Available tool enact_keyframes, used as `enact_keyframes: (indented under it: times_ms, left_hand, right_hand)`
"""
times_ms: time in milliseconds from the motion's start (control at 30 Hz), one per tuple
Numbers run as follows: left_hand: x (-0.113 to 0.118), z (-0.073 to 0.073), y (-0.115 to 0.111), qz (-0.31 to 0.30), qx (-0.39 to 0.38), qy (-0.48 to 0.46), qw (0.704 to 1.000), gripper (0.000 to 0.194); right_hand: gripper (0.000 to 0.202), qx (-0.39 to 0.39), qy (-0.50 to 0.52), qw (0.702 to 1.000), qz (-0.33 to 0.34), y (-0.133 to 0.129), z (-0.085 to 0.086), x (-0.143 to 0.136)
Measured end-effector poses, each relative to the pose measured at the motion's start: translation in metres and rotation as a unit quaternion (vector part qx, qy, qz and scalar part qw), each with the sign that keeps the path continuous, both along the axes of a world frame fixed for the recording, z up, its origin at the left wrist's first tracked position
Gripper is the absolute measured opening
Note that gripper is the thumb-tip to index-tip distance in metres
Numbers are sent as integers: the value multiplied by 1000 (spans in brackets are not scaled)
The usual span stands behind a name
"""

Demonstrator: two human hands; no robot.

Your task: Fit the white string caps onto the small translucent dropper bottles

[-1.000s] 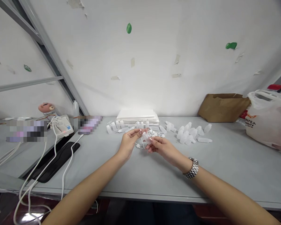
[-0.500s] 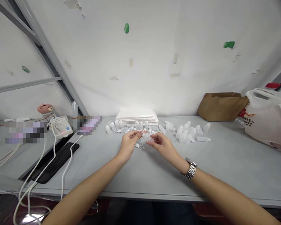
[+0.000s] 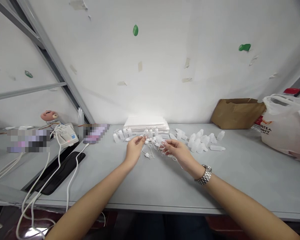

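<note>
A person works bare-handed at a gray tabletop (image 3: 150, 186), a small translucent bottle (image 3: 159, 138) held above the litter of white caps with cord loops (image 3: 150, 151). The smooth bottle could slip, since only the fingertips of the right hand (image 3: 178, 151) appear to pinch it; a loop could also snag, with several lying just beneath those fingers, or a standing bottle (image 3: 116, 137) could be knocked over by a stray knuckle of the left hand (image 3: 133, 150). The held bottle sits at the tips of the right thumb and fingers, jutting leftward into the gap between the hands and apart from the left fingertips. Those are drawn close together near the caps, though blur and pale clutter make it impossible to tell whether they grip anything. More loose bottles (image 3: 198, 141) lie beyond the right hand.
</note>
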State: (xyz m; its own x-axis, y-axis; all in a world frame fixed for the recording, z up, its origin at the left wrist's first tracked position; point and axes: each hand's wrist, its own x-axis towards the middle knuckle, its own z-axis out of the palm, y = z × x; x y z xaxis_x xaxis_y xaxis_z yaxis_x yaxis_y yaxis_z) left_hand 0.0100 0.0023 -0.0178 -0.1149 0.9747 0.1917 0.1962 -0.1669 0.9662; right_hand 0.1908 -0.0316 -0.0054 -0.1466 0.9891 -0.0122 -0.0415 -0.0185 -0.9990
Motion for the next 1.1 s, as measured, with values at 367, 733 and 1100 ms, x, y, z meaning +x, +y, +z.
enact_keyframes:
  times_ms: [367, 733, 1100]
  left_hand:
    - [5, -4, -8, -33, 117, 231, 965, 42]
    - [7, 20, -23, -193, -41, -41, 979, 59]
    - [13, 17, -32, -201, 62, 60, 976, 31]
  right_hand:
    - [27, -33, 126, 991, 33, 2, 3, 3]
    - [19, 364, -273, 882, -119, -8, -4, 1]
    - [17, 439, -355, 818, -108, -14, -4, -1]
